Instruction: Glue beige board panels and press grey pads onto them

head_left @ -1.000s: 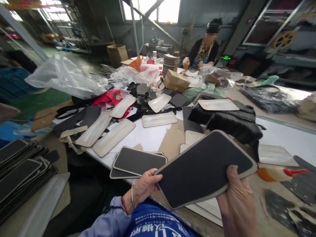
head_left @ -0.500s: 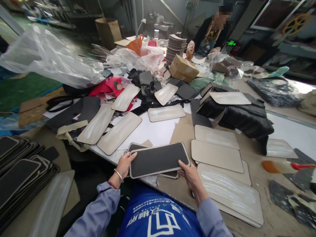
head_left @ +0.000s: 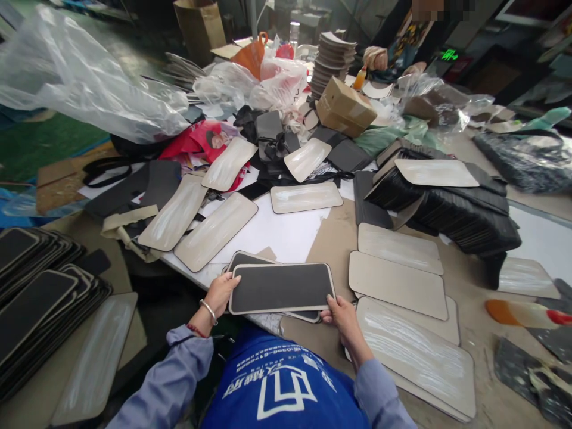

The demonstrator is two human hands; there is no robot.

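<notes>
A flat black panel with a beige border and rounded corners (head_left: pixel 281 288) is held level between my two hands at the table's near edge. My left hand (head_left: pixel 220 293) pinches its left end, thumb on top. At the right end my right hand (head_left: pixel 338 311) grips the near corner, thumb on top and fingers beneath. Under it, partly hidden, lies another dark panel (head_left: pixel 243 257) at an angle. Close to my right hand are several beige panels, among them a plain one (head_left: pixel 397 283) and one with whitish, shiny streaks (head_left: pixel 417 351).
Stacked black panels (head_left: pixel 36 322) stand at left. More streaked beige panels (head_left: pixel 217 231) lie ahead. A black pile (head_left: pixel 447 202), an orange-and-clear bottle (head_left: pixel 525 312), a cardboard box (head_left: pixel 345 107) and plastic bags (head_left: pixel 111 89) surround the work area. Another person's hand (head_left: pixel 375 58) is at the far side.
The held panel has turned slightly to lie more level and sits a little further left, still in both hands. The camera view has tilted downward.
</notes>
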